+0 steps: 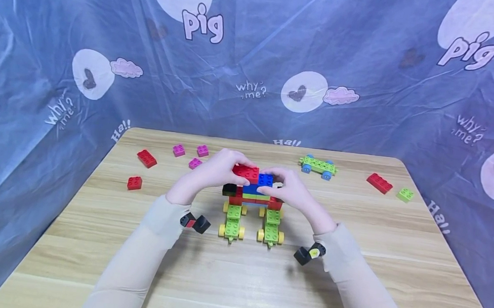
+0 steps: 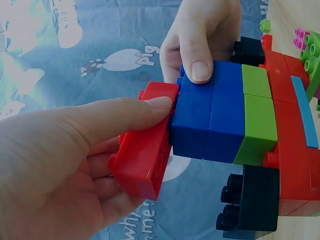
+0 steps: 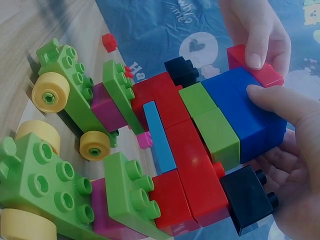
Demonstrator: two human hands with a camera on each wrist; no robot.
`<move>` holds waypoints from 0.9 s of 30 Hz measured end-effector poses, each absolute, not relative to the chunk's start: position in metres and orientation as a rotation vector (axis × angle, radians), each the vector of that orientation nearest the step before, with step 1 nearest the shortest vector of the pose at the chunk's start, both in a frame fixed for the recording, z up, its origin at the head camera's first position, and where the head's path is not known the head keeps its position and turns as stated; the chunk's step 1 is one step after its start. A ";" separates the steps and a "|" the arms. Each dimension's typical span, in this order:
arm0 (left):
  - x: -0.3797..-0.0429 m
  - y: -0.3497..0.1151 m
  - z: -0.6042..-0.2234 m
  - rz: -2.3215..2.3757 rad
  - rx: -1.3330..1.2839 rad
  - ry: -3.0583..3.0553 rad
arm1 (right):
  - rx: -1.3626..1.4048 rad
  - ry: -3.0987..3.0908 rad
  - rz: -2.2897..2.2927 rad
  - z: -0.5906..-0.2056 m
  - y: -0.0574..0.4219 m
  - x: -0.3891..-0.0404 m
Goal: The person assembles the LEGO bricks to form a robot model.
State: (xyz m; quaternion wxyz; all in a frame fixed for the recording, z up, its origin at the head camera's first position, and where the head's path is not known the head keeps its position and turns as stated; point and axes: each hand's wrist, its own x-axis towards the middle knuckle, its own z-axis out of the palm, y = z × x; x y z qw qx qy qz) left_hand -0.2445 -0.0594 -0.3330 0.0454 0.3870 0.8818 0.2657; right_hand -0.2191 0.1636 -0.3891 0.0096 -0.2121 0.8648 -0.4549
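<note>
Pinched by the left hand, a red brick is held about midway between the table's side edges. Blue bricks are gripped by the right hand. From the left wrist, the red brick is seen tilted; from the right wrist, green bricks are seen under the blue.

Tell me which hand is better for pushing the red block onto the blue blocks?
Probably the left hand: it pinches the red block at the top of the blue blocks. The right hand holds them, so it could keep them steady.
</note>
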 end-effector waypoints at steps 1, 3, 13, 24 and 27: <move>-0.245 -0.059 -0.333 0.808 1.177 2.687 | -0.660 2.695 -1.424 -0.389 0.164 -0.219; -0.246 -0.059 -0.332 0.804 1.169 2.675 | -0.657 2.686 -1.429 -0.389 0.165 -0.219; -0.247 -0.058 -0.328 0.825 1.157 2.635 | -0.637 2.695 -1.424 -0.388 0.164 -0.219; -0.245 -0.055 -0.324 0.790 1.105 2.651 | -0.646 2.688 -1.435 -0.388 0.164 -0.219; -0.244 -0.055 -0.325 0.793 1.086 2.660 | -0.651 2.690 -1.435 -0.389 0.164 -0.219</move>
